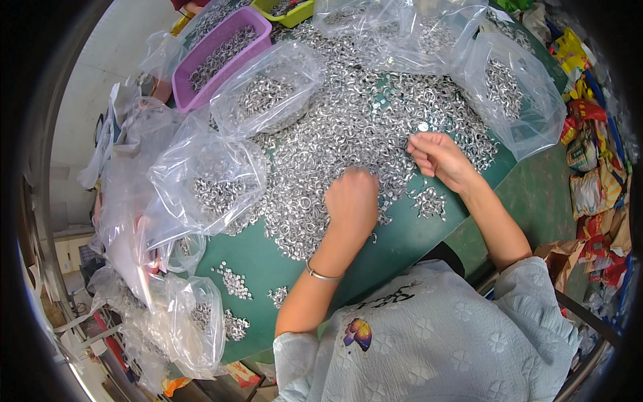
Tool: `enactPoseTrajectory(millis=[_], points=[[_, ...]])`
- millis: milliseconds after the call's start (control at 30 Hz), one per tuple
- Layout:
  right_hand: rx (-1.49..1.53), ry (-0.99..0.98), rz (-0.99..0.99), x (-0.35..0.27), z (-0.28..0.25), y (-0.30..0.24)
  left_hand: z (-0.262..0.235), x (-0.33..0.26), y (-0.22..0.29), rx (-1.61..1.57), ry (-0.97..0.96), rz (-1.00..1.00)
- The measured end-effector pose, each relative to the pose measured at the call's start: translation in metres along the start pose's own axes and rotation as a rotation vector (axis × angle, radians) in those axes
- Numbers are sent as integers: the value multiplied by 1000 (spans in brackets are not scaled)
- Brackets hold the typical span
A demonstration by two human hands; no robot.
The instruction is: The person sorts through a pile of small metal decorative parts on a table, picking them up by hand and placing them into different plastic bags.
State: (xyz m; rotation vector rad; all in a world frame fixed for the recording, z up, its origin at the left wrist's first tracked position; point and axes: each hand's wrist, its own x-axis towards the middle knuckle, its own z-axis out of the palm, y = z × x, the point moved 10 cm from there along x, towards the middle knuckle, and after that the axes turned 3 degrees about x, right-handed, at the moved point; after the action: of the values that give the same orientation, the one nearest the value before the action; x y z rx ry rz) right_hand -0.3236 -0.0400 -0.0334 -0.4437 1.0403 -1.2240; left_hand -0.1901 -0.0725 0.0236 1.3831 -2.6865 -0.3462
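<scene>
A broad heap of small silvery ring-like metal pieces [301, 161] covers much of the green table [395, 231]. My left hand [352, 201] is closed over the middle of the heap, knuckles up; its fingertips and anything in them are hidden. To the right, my right hand [442, 159] is closed in a pinch at the heap's edge, but what it holds is too small to make out. Just beyond its fingertips shows a bright round disc [422, 126]. Below that hand lies a small separate pile of metal pieces [429, 202].
Clear plastic bags holding metal pieces stand around the heap, including a left bag [164, 177] and a right bag [536, 127]. A purple bin [181, 84] and a yellow-green bin [305, 12] sit at the far side. Small piles [236, 284] lie near left.
</scene>
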Motion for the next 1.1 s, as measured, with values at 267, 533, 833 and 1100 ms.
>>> enactPoseTrajectory(millis=[267,533,833,1100], points=[[-1028,29,-363,-19,31,-17,6,3,-8,-59,26,113],[-1543,57,-652,-31,79,-5,-8,-3,-22,-275,217,14],[-1569,-134,-734,-33,88,-3,30,-31,-52,-2260,-213,-492],[-1103,22,-434,-17,45,-14,48,-70,-31,-1679,-350,-563]])
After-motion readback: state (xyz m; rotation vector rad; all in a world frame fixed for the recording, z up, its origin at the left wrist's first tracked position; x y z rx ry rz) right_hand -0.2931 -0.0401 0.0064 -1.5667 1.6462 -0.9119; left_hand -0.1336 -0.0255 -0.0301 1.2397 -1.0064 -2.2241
